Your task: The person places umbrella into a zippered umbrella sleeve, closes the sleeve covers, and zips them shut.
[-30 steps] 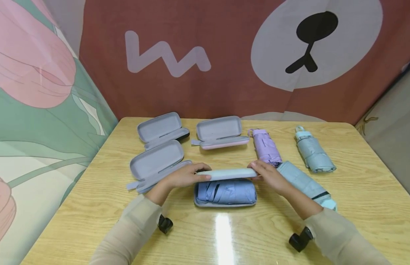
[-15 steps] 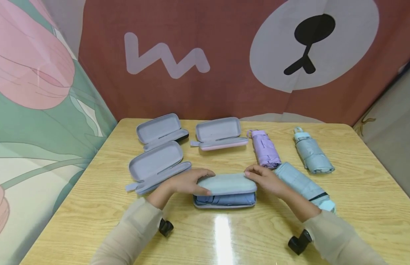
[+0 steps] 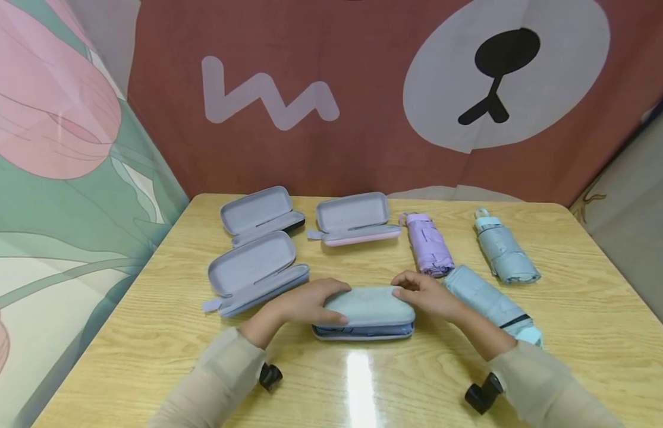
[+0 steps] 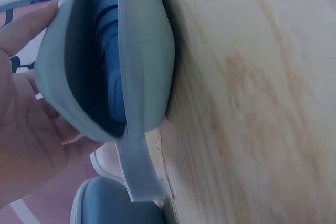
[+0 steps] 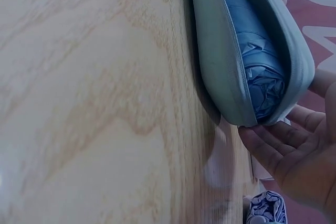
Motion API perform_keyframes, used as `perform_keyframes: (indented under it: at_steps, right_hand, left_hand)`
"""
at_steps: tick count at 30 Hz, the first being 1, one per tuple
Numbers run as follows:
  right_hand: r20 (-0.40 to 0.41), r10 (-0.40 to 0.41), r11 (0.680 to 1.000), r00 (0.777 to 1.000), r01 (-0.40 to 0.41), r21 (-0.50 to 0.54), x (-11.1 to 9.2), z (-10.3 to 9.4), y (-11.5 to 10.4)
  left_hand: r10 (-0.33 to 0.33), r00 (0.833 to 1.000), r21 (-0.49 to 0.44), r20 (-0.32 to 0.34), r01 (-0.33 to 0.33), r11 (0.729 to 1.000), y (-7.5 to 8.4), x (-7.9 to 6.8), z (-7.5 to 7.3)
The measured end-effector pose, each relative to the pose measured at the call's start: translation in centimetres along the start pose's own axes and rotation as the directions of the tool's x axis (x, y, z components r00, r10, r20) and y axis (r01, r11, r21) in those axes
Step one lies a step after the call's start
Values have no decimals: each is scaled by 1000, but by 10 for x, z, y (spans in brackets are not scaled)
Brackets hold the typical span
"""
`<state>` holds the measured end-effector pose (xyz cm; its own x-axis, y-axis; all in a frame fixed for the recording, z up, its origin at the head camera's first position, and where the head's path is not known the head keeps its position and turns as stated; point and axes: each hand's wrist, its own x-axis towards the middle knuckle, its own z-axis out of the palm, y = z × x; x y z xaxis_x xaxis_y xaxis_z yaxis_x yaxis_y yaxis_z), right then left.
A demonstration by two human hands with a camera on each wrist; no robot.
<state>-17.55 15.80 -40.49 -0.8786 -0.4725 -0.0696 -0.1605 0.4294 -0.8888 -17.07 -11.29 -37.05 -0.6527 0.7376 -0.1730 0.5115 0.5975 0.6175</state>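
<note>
A pale mint zip case [image 3: 371, 306] lies at the middle of the table with its lid lowered part way. Inside it shows a rolled blue folding umbrella [image 5: 254, 51], through the gap along the front. My left hand [image 3: 308, 302] holds the lid's left end, thumb at the front edge and fingers toward the back. At the right end my right hand [image 3: 429, 296] holds the case, with its thumb on the lid and its fingers at the end by the back. A fabric tab [image 4: 137, 169] hangs from the case's left end.
Behind stand three opened grey-lined cases: a black one [image 3: 261, 211], a pink one [image 3: 358, 220] and a blue one [image 3: 256, 267]. To the right lie a purple folding umbrella [image 3: 429, 244] and two light-blue ones, one farther back [image 3: 505, 249] and one nearer [image 3: 489, 300].
Both hands have brought the mint case's lid forward and down over the blue umbrella, so only a narrow front strip of it still shows in the head view.
</note>
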Motion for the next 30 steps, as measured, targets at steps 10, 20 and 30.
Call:
perform_keyframes:
  at_steps: [10,20,30]
  right_hand:
    - [24,-69,997,997,69,-16,-2,1,1]
    - [56,-99,993,994,103,-66,5,0,2]
    - [178,-85,985,980,109,-130,28,4,-3]
  left_hand:
    - [-18,1000,123,-26,21,992,9,3,9]
    - [-4,997,197,-82,20,980,8,5,13]
    - [5,994,199,-113,18,980,9,3,15]
